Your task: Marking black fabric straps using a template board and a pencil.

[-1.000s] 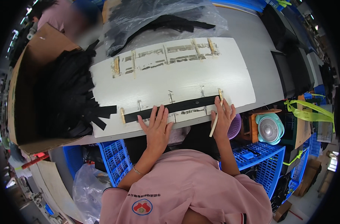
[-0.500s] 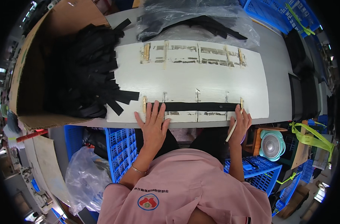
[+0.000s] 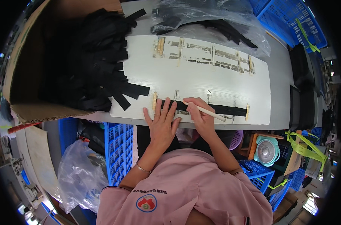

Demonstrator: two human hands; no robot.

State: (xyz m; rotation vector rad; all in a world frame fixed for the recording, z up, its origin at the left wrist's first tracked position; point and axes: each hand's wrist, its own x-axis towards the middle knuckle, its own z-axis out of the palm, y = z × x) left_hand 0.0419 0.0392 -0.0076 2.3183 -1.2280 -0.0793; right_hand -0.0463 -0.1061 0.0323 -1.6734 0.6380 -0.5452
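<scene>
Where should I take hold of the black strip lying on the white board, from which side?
Probably the bare stretch of the black strip right of the right hand, pinched across its long edges from above: it is narrow and lies flat on the white board, the left hand covers part near its left end, and a tan block sits at its right end.

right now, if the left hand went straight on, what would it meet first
The left hand would likely meet bare white board, or a short dark mark by the index fingertip; depth is unclear.
</scene>
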